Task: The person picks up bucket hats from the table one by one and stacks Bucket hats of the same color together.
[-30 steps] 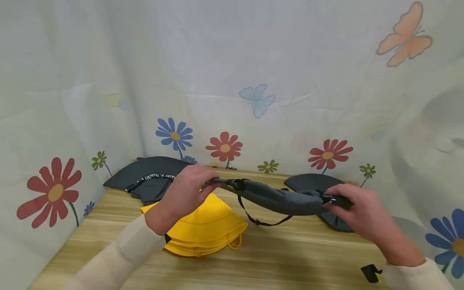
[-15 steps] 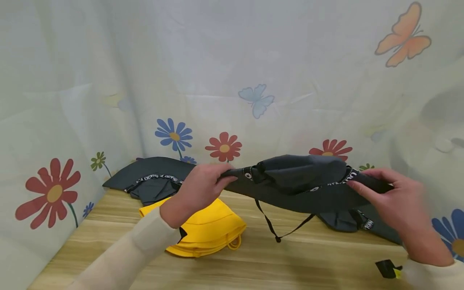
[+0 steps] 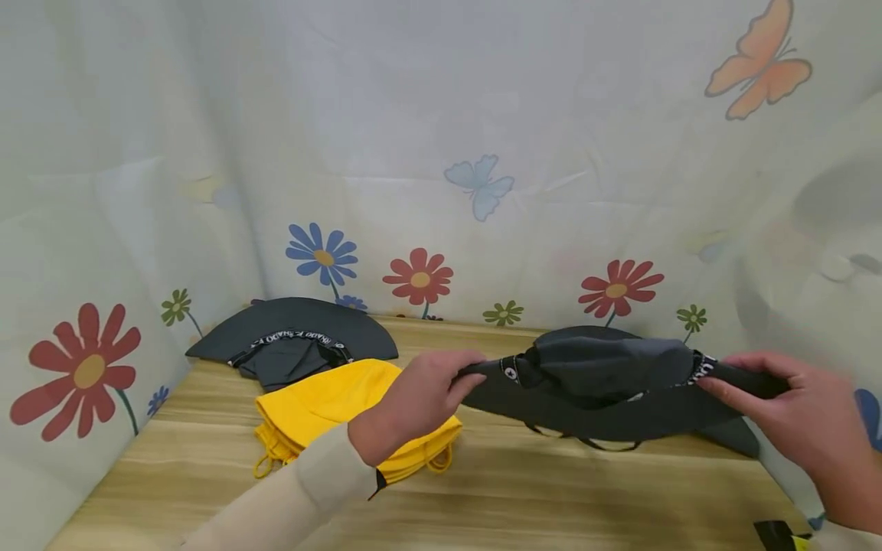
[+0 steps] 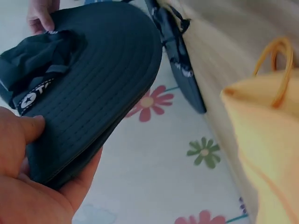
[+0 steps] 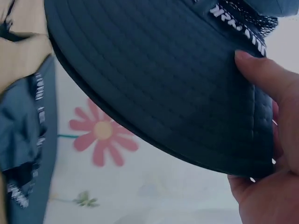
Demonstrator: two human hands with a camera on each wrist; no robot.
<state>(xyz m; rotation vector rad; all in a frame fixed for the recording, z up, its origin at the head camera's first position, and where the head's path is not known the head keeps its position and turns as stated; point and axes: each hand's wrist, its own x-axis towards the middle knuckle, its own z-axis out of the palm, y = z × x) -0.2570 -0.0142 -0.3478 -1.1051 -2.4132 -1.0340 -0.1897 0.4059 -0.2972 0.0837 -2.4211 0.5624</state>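
We've lowered the dark grey sun hat (image 3: pixel 606 383) toward the table (image 3: pixel 524 490) since 0.5 s ago; L hand (image 3: pixel 420 390) & R hand (image 3: pixel 806 421) each pinch its folded brim, near the yellow hat (image 3: pixel 324 405).

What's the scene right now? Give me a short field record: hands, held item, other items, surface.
left hand: pinches the left end of the dark hat's brim, thumb on top
right hand: grips the right end of the same brim
dark hat: folded flat, held just above the table, chin cord hanging under it
yellow hat: lies folded on the table, under the left forearm
second dark hat: lies flat at the back left
third dark hat: partly hidden under the held one
table: wood grain
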